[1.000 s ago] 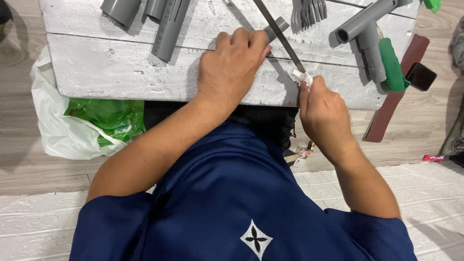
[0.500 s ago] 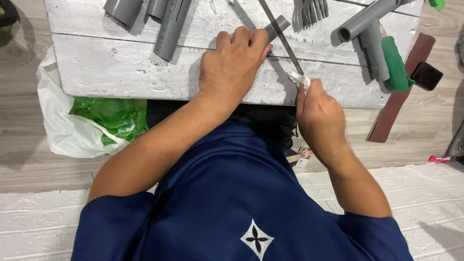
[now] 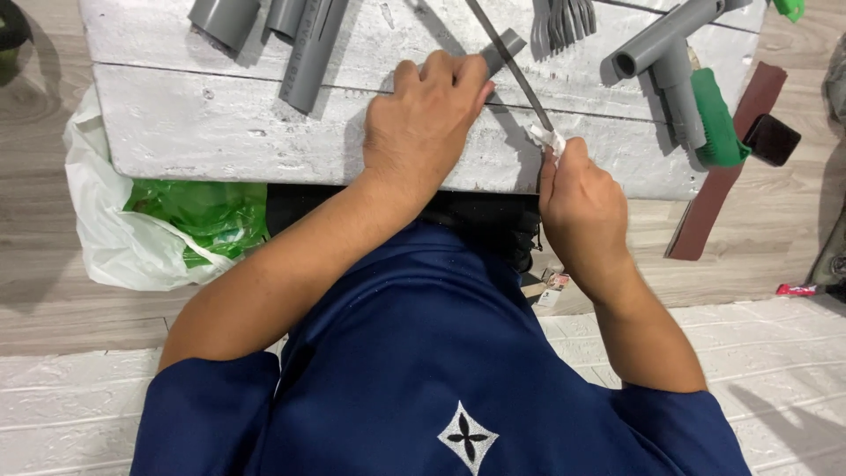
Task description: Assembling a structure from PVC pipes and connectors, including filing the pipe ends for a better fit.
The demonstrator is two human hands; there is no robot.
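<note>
Two hands busy: my left hand [image 3: 429, 123] presses a grey pipe piece [image 3: 500, 48] down, my right hand [image 3: 582, 207] grips the saw blade [image 3: 511, 66].

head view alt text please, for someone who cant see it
Seen from above, a person's left hand pins a short grey plastic pipe piece on a white-painted wooden bench, while the right hand holds a thin dark metal file against it.

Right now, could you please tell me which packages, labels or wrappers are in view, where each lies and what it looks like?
White plastic bag: floor, left of the bench, crumpled, with green bag inside.
Small printed packet: floor below the right hand, white with red.
Red wrapper: floor at far right, thin and flat.
No screens or signs.
</note>
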